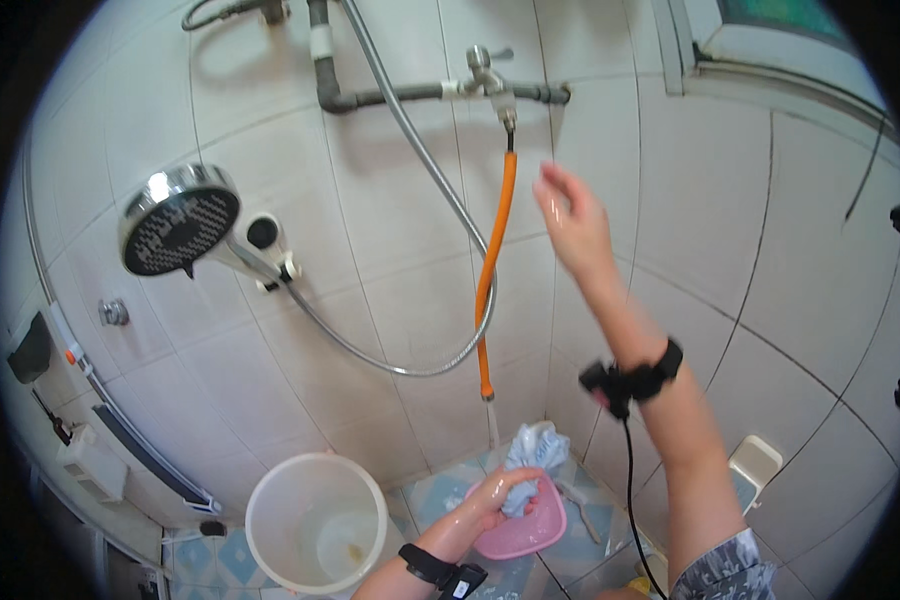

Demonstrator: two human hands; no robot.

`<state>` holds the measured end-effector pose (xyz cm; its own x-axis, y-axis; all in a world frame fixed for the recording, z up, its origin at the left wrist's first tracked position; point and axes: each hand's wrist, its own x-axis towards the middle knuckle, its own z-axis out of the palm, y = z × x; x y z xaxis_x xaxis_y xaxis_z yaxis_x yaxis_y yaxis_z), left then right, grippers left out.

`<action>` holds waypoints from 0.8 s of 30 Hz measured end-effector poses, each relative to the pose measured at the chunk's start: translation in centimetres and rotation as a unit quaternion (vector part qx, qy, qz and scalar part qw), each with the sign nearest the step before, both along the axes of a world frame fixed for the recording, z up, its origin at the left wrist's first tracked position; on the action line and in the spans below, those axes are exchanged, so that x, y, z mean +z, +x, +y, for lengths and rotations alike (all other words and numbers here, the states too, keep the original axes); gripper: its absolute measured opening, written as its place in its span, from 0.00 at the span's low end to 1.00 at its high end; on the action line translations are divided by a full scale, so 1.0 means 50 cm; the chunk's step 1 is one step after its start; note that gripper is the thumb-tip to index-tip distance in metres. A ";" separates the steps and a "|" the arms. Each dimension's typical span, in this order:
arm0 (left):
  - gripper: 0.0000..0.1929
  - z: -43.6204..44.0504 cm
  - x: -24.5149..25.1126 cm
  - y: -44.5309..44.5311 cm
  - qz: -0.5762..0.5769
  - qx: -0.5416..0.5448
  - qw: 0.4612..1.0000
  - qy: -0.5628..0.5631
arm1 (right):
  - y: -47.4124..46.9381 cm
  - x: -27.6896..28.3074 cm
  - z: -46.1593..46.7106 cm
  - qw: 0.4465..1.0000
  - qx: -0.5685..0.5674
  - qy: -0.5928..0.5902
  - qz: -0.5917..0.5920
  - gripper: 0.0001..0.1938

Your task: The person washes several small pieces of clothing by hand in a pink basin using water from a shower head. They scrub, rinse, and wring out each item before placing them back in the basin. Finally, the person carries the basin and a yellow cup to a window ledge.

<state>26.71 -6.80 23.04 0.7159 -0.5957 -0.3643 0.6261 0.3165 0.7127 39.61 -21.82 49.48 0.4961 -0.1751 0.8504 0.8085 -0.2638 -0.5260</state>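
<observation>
My left hand [500, 496] grips a bunched light blue wet cloth [534, 448] over a pink plastic basin [521, 543]. My right hand [574, 217] is raised before the tiled wall with nothing in it, its fingers slightly bent and apart. To its left hangs an orange hose [504, 202], fixed below a metal tap [484, 71] with a lever. A thin stream of water [493, 427] falls from the hose end, close to the cloth. Part of the basin is hidden by my left hand and the cloth.
A white plastic bucket [316, 461] stands left of the basin, with some water in it. A chrome shower head [180, 217] sits in a wall holder, and its metal hose [427, 371] loops across the orange one. A thin-handled tool [586, 517] lies right of the basin.
</observation>
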 end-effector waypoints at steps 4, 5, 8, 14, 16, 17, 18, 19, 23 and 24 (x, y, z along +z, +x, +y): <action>0.11 0.011 0.044 -0.026 -0.015 -0.043 0.997 0.058 | 0.092 0.263 0.003 0.967 -0.166 -0.072 -0.178 0.28; 0.12 0.019 0.045 -0.029 -0.003 -0.045 0.998 0.046 | 0.120 0.313 0.006 0.982 -0.161 -0.046 -0.087 0.31; 0.14 0.051 0.036 -0.030 0.016 -0.040 0.998 0.046 | 0.173 0.416 0.016 0.990 0.027 0.076 0.120 0.36; 0.15 0.109 0.006 -0.029 0.000 0.014 0.997 0.080 | 0.135 0.404 0.068 0.991 -0.095 0.071 0.067 0.28; 0.15 0.111 -0.001 -0.029 0.004 0.025 0.998 0.061 | 0.115 0.382 0.106 0.980 -0.183 0.049 -0.058 0.28; 0.15 0.107 -0.005 -0.028 -0.003 0.025 0.998 0.057 | 0.104 0.377 0.120 0.981 -0.178 0.020 -0.069 0.28; 0.15 0.104 -0.010 -0.030 0.013 0.037 0.997 0.065 | 0.090 0.381 0.129 0.982 -0.173 -0.011 -0.081 0.27; 0.15 0.098 -0.016 -0.029 0.023 0.038 0.997 0.064 | 0.080 0.367 0.142 0.980 -0.169 -0.042 -0.092 0.26; 0.16 0.082 -0.046 -0.045 -0.130 0.098 0.986 0.040 | -0.009 0.249 0.084 0.999 0.030 -0.010 0.001 0.26; 0.17 0.082 -0.052 -0.045 -0.135 0.118 0.983 0.044 | -0.022 0.165 0.081 0.994 0.104 -0.024 -0.039 0.24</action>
<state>24.46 -2.72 20.46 0.9079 -0.3763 -0.1849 0.3274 0.3608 0.8733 38.49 -17.77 57.73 0.4493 -0.0340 0.8927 0.8861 -0.1105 -0.4502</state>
